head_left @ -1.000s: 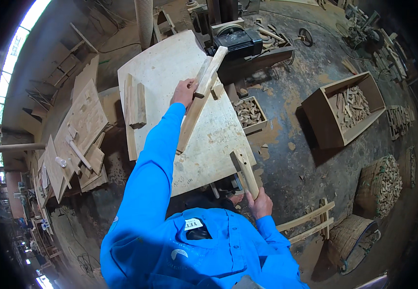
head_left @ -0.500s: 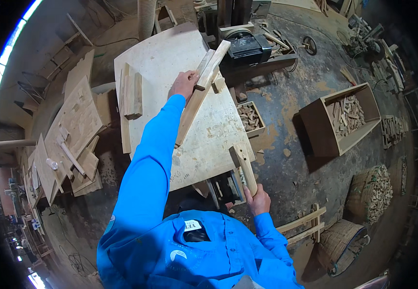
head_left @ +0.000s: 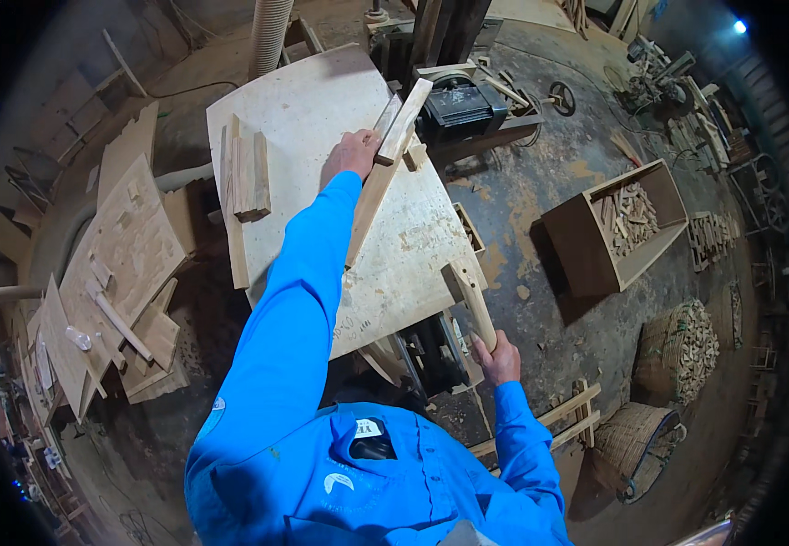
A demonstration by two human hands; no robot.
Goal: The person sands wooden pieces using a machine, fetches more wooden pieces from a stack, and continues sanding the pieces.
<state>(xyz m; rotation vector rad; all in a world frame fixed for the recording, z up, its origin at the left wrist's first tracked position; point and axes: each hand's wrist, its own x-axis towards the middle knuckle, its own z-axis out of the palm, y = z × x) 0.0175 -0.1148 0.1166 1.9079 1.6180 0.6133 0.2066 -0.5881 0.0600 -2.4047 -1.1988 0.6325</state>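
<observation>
A right hand (head_left: 497,358) grips a long, tan wooden bar (head_left: 475,302), its far end over a pale plywood tabletop (head_left: 390,293), apparently for support, as the left hand (head_left: 358,153) (closure unclear) touches overlapping light-brown wooden strips (head_left: 405,123), perhaps steadying them.

pale wooden piece (head_left: 479,309) | narrow, slanting at table (head_left: 299,100) corner || pale wooden strip (head_left: 405,125) | diagonal, over table

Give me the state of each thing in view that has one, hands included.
Right hand: closed around a wooden piece
Left hand: at angled wood strips; hold unclear
Large box: open, holding offcuts
Far basket: heaped with offcuts
Near basket: open, contents unclear
Black motor: running or off unclear
</observation>
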